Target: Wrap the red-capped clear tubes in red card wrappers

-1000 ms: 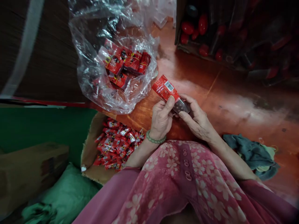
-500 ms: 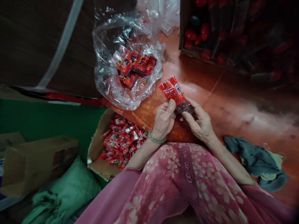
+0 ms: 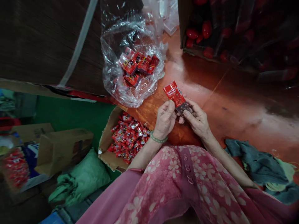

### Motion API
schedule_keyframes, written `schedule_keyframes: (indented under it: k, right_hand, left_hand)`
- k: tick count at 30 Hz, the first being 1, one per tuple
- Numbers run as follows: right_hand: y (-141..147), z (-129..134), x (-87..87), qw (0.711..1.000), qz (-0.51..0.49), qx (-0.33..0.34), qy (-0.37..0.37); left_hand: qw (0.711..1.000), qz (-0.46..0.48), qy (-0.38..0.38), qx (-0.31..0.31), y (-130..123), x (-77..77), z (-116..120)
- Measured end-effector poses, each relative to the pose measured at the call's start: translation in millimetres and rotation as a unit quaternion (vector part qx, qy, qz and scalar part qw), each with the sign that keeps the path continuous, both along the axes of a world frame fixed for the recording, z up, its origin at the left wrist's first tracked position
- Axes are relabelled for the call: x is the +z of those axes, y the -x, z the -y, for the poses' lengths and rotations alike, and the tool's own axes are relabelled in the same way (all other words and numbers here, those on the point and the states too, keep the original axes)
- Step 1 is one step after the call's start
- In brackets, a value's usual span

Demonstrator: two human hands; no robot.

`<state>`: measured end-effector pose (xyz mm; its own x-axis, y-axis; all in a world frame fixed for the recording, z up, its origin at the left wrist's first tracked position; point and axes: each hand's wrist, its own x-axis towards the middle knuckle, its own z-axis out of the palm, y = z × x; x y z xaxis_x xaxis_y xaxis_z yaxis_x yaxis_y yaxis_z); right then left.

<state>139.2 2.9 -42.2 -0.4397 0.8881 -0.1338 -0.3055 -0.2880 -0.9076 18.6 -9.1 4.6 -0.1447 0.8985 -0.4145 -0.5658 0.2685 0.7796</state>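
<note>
Between my hands is a small stack of red printed packets (image 3: 175,94) with a dark lower part, tilted over my lap. My left hand (image 3: 165,116) pinches the packets at their left edge, a green bead bracelet on its wrist. My right hand (image 3: 196,118) grips the dark end with the thumb on top and fingers beneath. Beyond my left hand lies an open clear plastic bag (image 3: 111,82) with several bundles of red packets (image 3: 132,67) inside. Below and left, a cardboard box (image 3: 104,140) holds a heap of loose red packets (image 3: 130,137).
The orange-brown table top (image 3: 210,99) extends to the right. Dark grey-green cloths (image 3: 257,161) lie at its right side. A box with red-ended clear items (image 3: 206,29) stands at the back right. A green sack (image 3: 81,174) and a cardboard carton (image 3: 65,149) sit at the lower left.
The view has shifted left, so most things appear farther right. The packets have turned slightly in my hands, which stay closed around them. More of the boxes at the left shows.
</note>
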Motion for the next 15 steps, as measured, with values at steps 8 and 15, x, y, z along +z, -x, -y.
schedule_keyframes:
  k: [8,15]
  right_hand:
    - [6,4,-9.5,1.000,-0.009,-0.027,0.006]
    - [7,5,-2.4,1.000,-0.017,0.015,0.007]
  left_hand:
    - [0.999,-0.014,0.027,0.033,-5,-9.3,6]
    - [0.999,0.008,0.006,0.034,2,-5.3,15]
